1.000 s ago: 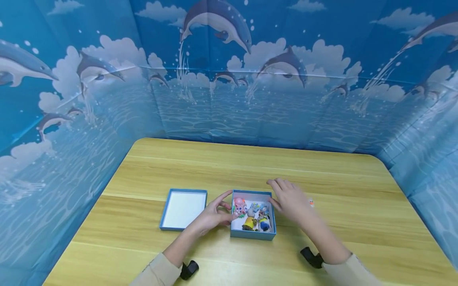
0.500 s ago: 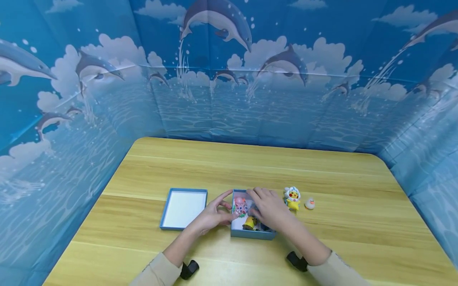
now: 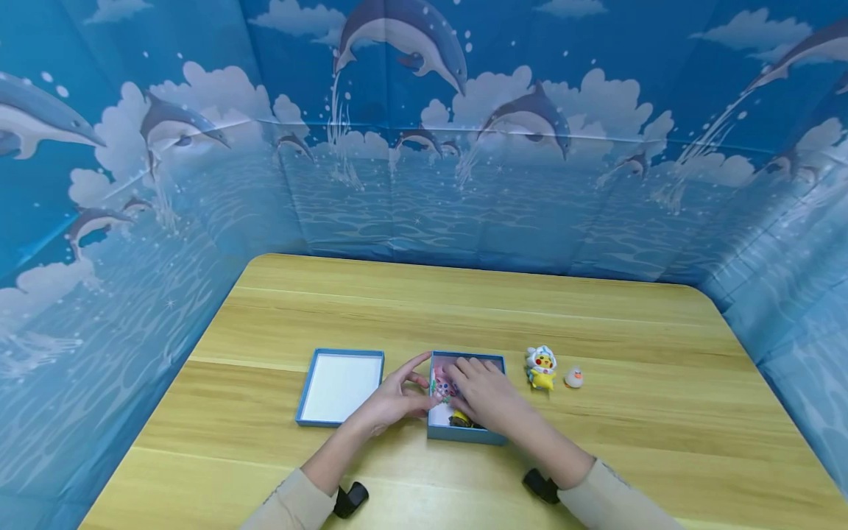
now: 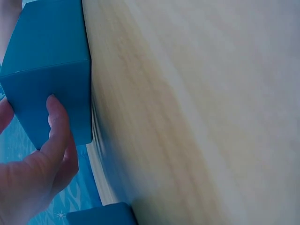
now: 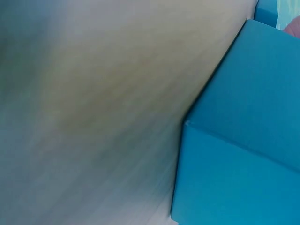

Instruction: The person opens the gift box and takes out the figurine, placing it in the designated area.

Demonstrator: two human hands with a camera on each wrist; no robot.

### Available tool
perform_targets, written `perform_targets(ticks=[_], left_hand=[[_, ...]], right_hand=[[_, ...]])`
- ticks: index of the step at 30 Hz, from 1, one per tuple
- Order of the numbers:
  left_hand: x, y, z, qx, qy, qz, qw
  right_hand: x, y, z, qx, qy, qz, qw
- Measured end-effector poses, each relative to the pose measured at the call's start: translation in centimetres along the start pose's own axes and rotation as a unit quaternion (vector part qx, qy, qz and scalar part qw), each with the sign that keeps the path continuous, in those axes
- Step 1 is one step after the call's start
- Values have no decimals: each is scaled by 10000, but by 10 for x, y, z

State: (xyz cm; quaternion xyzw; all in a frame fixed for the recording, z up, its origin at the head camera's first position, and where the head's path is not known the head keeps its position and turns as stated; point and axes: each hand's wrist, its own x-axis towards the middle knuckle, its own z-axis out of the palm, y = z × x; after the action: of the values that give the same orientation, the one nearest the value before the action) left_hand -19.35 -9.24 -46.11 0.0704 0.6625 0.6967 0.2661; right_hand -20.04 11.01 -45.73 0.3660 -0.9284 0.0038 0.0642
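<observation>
A blue box (image 3: 467, 436) with a white inside stands on the table, holding several toy figures. My left hand (image 3: 395, 400) grips its left wall, thumb over the rim; in the left wrist view the fingers (image 4: 58, 124) lie against the outer side. My right hand (image 3: 486, 390) reaches down into the box, its fingertips over a pink toy figure (image 3: 444, 388) at the left. I cannot tell whether it holds anything. A yellow toy figure (image 3: 460, 419) shows below the palm, while the box's right part is hidden. In the right wrist view, only the box's outer walls (image 5: 243, 93) show.
Left of the box lies its blue-rimmed lid (image 3: 341, 389), white inside up. On the right stand a yellow toy figure in a white hood (image 3: 542, 368) and a small white duck (image 3: 573, 377). A dolphin-print curtain (image 3: 424, 184) hangs behind the wooden table (image 3: 464, 302).
My right hand has moved left from beside the hooded figure into the box, then across to the pink figure. The hooded figure and duck came into view. The left hand stays put.
</observation>
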Motion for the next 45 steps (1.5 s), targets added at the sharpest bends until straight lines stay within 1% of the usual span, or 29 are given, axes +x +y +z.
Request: perform_targets(ticks=[7, 13, 20, 29, 36, 45], left_hand=[[-1, 0, 0, 15, 5, 5, 10000], [-1, 0, 0, 24, -14, 32, 10000], [-1, -1, 0, 0, -58, 71, 10000], [-1, -1, 0, -16, -80, 72, 9999], [-1, -1, 0, 5, -53, 76, 10000], [-1, 0, 0, 3, -55, 47, 10000]], right_hand=[[3, -2, 5, -92, 207, -190, 9996], [6, -3, 7, -137, 304, -287, 9990], [8, -5, 8, -94, 389, -319, 9987], [9, -5, 9, 13, 372, -258, 9990], [9, -5, 9, -18, 385, -261, 9989], [9, -4, 9, -373, 570, -347, 9971]])
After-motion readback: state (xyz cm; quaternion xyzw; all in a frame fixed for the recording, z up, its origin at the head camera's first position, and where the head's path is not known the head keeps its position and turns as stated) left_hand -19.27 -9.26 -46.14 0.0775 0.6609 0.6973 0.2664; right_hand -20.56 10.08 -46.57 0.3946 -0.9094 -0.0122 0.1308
